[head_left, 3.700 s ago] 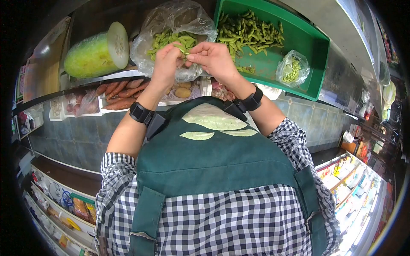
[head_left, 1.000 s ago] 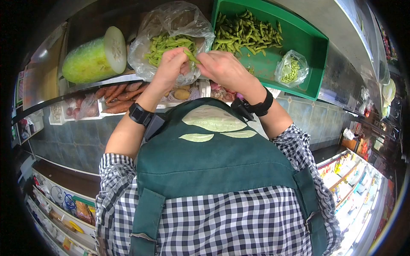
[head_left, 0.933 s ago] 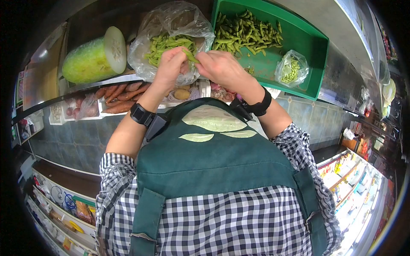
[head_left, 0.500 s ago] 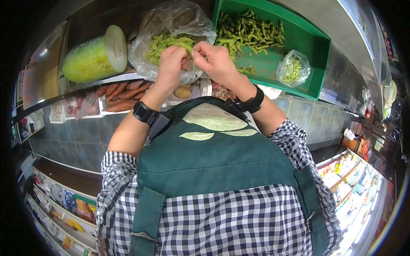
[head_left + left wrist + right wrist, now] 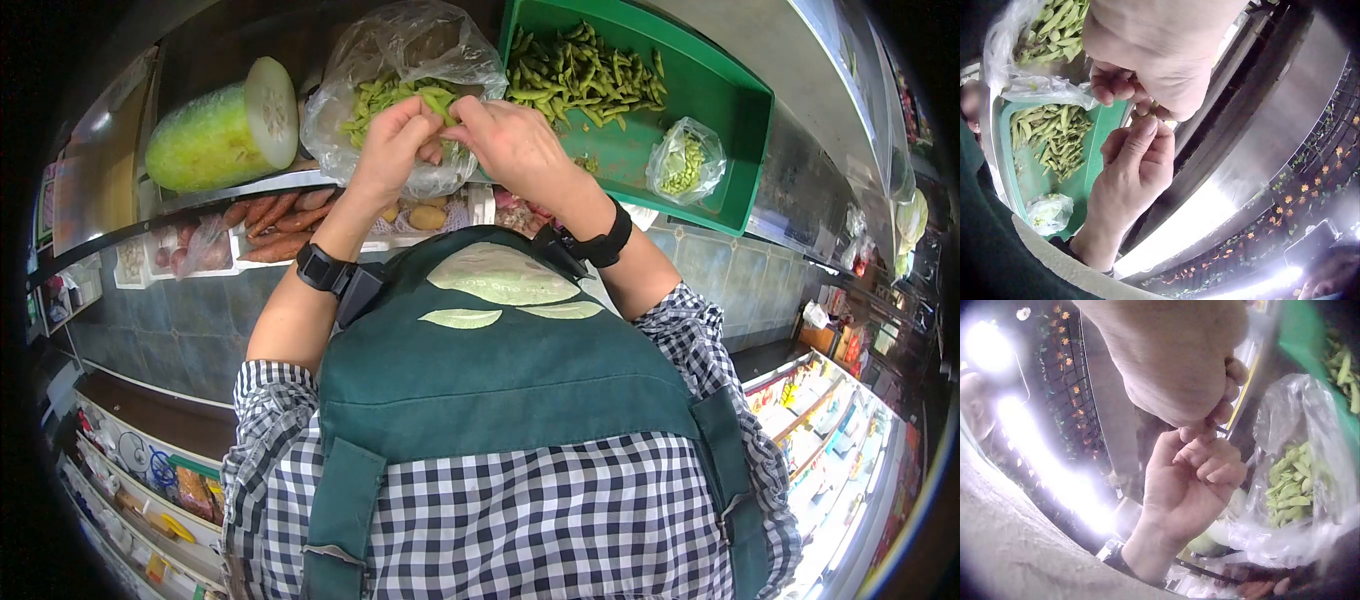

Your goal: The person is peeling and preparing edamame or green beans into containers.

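Both hands meet over the front of a clear plastic bag (image 5: 340, 110) holding green soybean pods (image 5: 372, 100). My left hand (image 5: 392, 150) pinches a soybean pod (image 5: 437, 104) between thumb and fingers. Close against it, my right hand (image 5: 515, 145) has thumb and forefinger on the pod's near end, knuckles up. In the left wrist view, the fingertips of the right hand (image 5: 1135, 169) touch those of the left, with only a sliver of green between them. The right wrist view shows the left hand (image 5: 1191, 481) with its fingers curled; the pod is hidden there.
Right of the bag stands a green tray (image 5: 715, 80) with a heap of pods (image 5: 590, 75) and a small bag of shelled beans (image 5: 683, 165). A cut winter melon (image 5: 205, 140) lies left. Sweet potatoes (image 5: 285, 230) and potatoes (image 5: 428, 217) sit in crates below the counter edge.
About a second ago the pod stretched between the hands, slightly nearer the body. Since then the hands have drawn closer together, and the right hand has rolled over, its back now facing up.
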### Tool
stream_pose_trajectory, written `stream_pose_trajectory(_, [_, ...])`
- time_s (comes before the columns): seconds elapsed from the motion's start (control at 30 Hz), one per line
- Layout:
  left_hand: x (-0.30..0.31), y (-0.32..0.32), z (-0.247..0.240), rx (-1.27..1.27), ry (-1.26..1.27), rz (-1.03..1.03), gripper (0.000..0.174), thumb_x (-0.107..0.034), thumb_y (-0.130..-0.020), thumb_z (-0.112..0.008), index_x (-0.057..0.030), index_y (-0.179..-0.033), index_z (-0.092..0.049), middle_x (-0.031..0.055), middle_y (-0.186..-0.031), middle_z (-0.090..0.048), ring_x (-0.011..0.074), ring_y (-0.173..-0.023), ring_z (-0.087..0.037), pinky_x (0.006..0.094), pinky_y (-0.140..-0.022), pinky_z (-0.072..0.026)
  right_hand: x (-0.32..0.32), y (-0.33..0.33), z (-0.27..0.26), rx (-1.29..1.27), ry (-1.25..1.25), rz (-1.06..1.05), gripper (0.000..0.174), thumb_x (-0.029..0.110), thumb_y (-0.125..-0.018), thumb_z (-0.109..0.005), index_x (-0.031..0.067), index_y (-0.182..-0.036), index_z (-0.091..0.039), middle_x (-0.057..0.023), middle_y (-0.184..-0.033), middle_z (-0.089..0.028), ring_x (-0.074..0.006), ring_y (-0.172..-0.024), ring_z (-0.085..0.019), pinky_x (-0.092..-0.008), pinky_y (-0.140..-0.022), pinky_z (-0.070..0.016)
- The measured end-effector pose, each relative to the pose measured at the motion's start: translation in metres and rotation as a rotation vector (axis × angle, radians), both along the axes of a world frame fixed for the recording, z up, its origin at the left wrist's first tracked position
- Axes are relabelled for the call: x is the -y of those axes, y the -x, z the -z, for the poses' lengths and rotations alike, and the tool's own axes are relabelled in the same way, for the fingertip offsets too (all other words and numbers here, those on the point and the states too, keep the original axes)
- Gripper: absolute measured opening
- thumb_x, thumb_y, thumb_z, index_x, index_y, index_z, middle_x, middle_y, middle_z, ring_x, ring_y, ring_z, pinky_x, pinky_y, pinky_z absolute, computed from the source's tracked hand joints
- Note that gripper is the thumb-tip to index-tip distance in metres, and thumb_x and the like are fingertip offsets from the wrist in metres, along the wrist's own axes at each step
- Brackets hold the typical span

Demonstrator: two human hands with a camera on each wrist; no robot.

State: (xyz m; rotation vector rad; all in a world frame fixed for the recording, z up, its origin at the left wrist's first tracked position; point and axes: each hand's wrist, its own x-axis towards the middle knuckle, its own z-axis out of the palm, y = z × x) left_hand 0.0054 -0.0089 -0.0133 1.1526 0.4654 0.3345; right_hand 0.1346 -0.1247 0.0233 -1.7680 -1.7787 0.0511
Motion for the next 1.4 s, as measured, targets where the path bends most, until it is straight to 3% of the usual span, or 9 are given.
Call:
stream_pose_trajectory(0.2, [0.003,0.000,-0.002,0.042,0.056,0.028,0.013,-0.012,-0.086,-0.050,-0.0015,-0.078,-0.052,0.0002,-0.064,-0.049,0.0076,-0.057,-0.045,0.0225,-0.054,-0.0382,0.004,0.001,0.005,0.077,0.031,0.025,0.016,0.013,-0.081,-0.059,0.0036,-0.081,-0.045,-0.0123,-0.062,-0.054,-0.0305,-0.060,-0.055,-0.0393,-0.051,-0.0439])
stream_pose_trajectory(0.3, [0.003,0.000,-0.001,-0.048,-0.092,0.045,0.013,-0.011,-0.088,-0.050,-0.0031,-0.078,-0.051,-0.0005,-0.068,-0.049,0.0072,-0.059,-0.042,0.0231,-0.057,-0.0388,0.004,0.002,0.004,0.227,0.039,0.010,0.014,0.010,-0.077,-0.058,0.0044,-0.079,-0.045,-0.0103,-0.062,-0.053,-0.0274,-0.060,-0.056,-0.0367,-0.051,-0.0453])
stream_pose_trajectory(0.37, [0.001,0.001,0.004,-0.026,-0.151,0.053,0.014,-0.012,-0.086,-0.053,-0.0003,-0.079,-0.052,0.0024,-0.070,-0.056,0.0068,-0.057,-0.049,0.0213,-0.052,-0.0407,0.005,0.004,0.000,0.290,0.051,0.014,0.014,0.010,-0.076,-0.057,0.0045,-0.079,-0.045,-0.0093,-0.062,-0.053,-0.0258,-0.060,-0.057,-0.0356,-0.051,-0.0459])
stream_pose_trajectory(0.67, [-0.004,0.002,0.007,-0.062,-0.458,0.078,0.015,-0.014,-0.082,-0.054,0.0005,-0.078,-0.053,-0.0003,-0.065,-0.051,0.0067,-0.056,-0.045,0.0222,-0.051,-0.0386,0.007,0.009,-0.012,0.409,0.135,0.016,0.013,0.007,-0.072,-0.056,0.0036,-0.078,-0.046,-0.0083,-0.061,-0.053,-0.0230,-0.059,-0.058,-0.0342,-0.051,-0.0473])
stream_pose_trajectory(1.13, [0.010,-0.003,-0.001,-0.100,-0.553,-0.086,0.011,-0.010,-0.078,-0.053,0.0007,-0.076,-0.056,-0.0010,-0.058,-0.047,0.0059,-0.054,-0.039,0.0243,-0.048,-0.0340,0.006,0.014,-0.004,0.437,0.229,-0.027,0.015,0.004,-0.069,-0.056,-0.0007,-0.081,-0.049,-0.0093,-0.057,-0.056,-0.0247,-0.054,-0.060,-0.0352,-0.048,-0.0489])
stream_pose_trajectory(1.2, [0.009,-0.003,0.006,-0.111,-0.549,-0.085,0.011,-0.009,-0.079,-0.052,0.0006,-0.075,-0.056,-0.0015,-0.059,-0.047,0.0055,-0.054,-0.039,0.0240,-0.048,-0.0342,0.004,0.009,0.009,0.286,0.186,-0.038,0.011,0.006,-0.074,-0.057,0.0002,-0.081,-0.050,-0.0095,-0.056,-0.056,-0.0261,-0.053,-0.060,-0.0377,-0.047,-0.0473])
stream_pose_trajectory(1.27, [0.008,-0.003,0.012,-0.072,-0.214,-0.068,0.011,-0.007,-0.080,-0.049,-0.0010,-0.075,-0.056,-0.0012,-0.062,-0.050,0.0058,-0.056,-0.043,0.0231,-0.050,-0.0367,0.004,0.007,0.014,0.173,0.188,-0.027,0.010,0.009,-0.079,-0.057,0.0005,-0.080,-0.050,-0.0089,-0.056,-0.055,-0.0241,-0.052,-0.059,-0.0363,-0.047,-0.0456])
stream_pose_trajectory(1.33, [0.008,-0.002,0.002,-0.028,-0.053,-0.042,0.011,-0.006,-0.081,-0.047,-0.0015,-0.076,-0.056,-0.0003,-0.065,-0.052,0.0065,-0.057,-0.045,0.0229,-0.052,-0.0380,0.003,0.006,0.015,0.061,0.190,-0.016,0.013,0.012,-0.083,-0.057,0.0007,-0.080,-0.051,-0.0082,-0.055,-0.054,-0.0221,-0.051,-0.057,-0.0350,-0.047,-0.0439])
stream_pose_trajectory(1.4, [0.007,-0.001,-0.003,0.016,0.107,-0.017,0.011,-0.006,-0.081,-0.046,-0.0021,-0.077,-0.056,0.0005,-0.068,-0.054,0.0073,-0.058,-0.047,0.0228,-0.053,-0.0392,0.003,0.003,0.012,-0.546,0.318,-0.029,0.024,0.022,-0.091,-0.052,0.0018,-0.079,-0.051,-0.0072,-0.056,-0.052,-0.0168,-0.049,-0.051,-0.0312,-0.047,-0.0397])
